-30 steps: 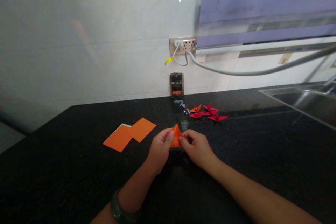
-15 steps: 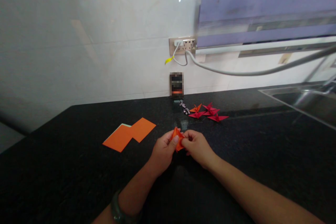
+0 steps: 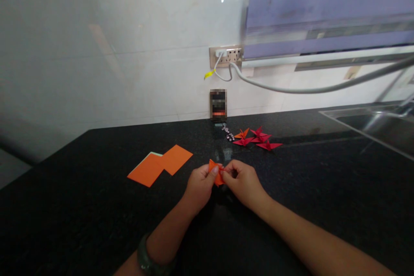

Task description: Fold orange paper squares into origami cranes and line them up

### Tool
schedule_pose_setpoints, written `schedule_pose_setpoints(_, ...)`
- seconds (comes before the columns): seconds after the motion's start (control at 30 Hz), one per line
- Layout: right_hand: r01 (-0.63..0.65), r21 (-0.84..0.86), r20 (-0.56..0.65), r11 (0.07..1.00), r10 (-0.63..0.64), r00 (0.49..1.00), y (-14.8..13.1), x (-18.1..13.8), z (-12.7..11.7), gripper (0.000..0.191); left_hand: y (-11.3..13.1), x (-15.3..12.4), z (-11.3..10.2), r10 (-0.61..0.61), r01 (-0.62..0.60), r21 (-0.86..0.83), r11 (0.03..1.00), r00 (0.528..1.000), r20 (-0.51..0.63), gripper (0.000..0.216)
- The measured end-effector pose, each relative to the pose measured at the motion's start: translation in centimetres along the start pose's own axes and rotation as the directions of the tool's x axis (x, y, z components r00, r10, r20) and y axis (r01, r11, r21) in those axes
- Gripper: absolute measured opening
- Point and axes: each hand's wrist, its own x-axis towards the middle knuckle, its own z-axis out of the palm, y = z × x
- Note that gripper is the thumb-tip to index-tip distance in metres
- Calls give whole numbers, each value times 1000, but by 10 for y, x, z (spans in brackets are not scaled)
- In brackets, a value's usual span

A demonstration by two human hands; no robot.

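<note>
A small folded piece of orange paper (image 3: 215, 171) is pinched between both my hands just above the black counter (image 3: 80, 207). My left hand (image 3: 200, 185) grips its left side with thumb and fingers closed. From the right, my right hand (image 3: 242, 182) pinches the paper, fingers curled. Most of the fold is hidden by my fingers. A dark watch sits on my left wrist.
Flat orange paper sheets (image 3: 160, 164) lie left of my hands. Several folded red and orange paper cranes (image 3: 257, 139) sit behind them, near a small dark device (image 3: 218, 104) leaning on the wall. A socket with cables (image 3: 226, 56) is above; a steel sink (image 3: 371, 123) is at the right.
The orange fold stood upright as a point a second ago; it now looks smaller and tilted left between my fingers. Both hands have stayed in about the same place.
</note>
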Motion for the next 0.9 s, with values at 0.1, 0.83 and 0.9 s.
schedule_pose_setpoints(0.1,0,64,21,998,-1,1000,-2,1,0,11,-1,-1,0,-23,21,-57,998,999,-25,30)
schedule_pose_setpoints(0.83,317,44,273,947,-317,908,-5,-3,-4,11,-3,1,-6,207,-127,347,929,957,-205,30)
schedule_pose_setpoints(0.9,304,28,253,952,-301,920,-5,-3,-4,10,-4,2,-6,186,-107,318,942,955,-229,29)
